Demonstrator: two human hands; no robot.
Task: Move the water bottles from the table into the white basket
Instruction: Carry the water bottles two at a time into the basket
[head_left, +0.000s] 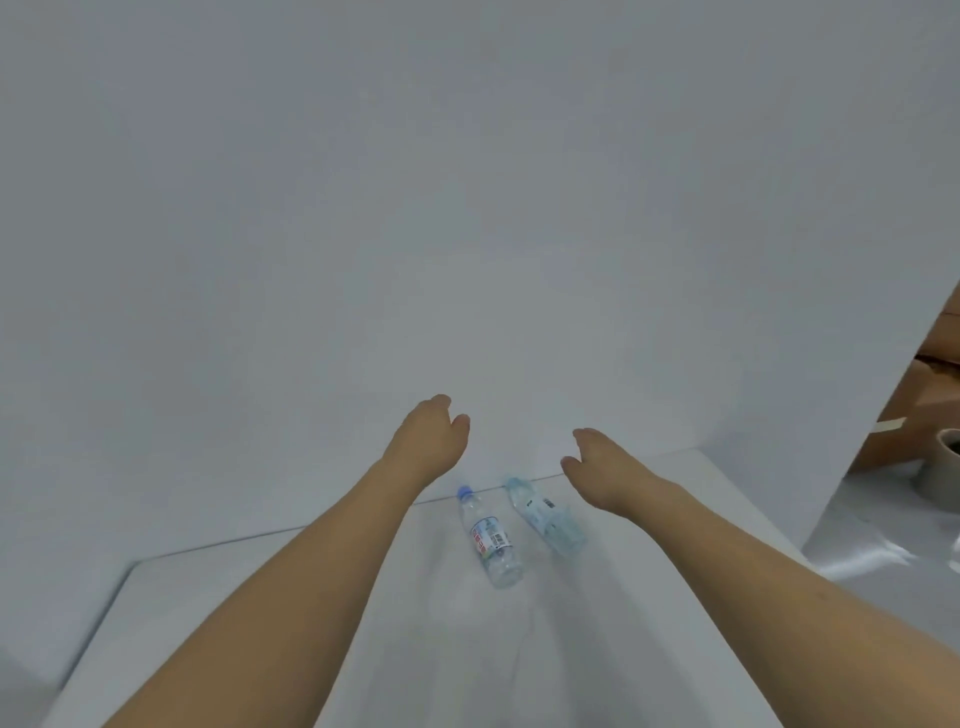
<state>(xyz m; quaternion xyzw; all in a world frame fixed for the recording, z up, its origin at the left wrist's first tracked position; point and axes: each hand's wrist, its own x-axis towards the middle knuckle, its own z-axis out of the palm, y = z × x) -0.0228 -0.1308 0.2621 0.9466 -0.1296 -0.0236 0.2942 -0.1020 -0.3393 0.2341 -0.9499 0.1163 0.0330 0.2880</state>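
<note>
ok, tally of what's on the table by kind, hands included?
Water bottles, lying on the table: 2, one with a blue cap, one pale blue
Bare hands, empty, above the bottles: 2, left hand, right hand
White basket: 0 in view
Total: 4

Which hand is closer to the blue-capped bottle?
Left. The left hand hovers just beyond and left of the blue-capped bottle; the right hand is further right, past the other bottle.

Soft, even, dim-greyish light; faint shadows, slight overall blur, wide-angle bending at edges.
</note>
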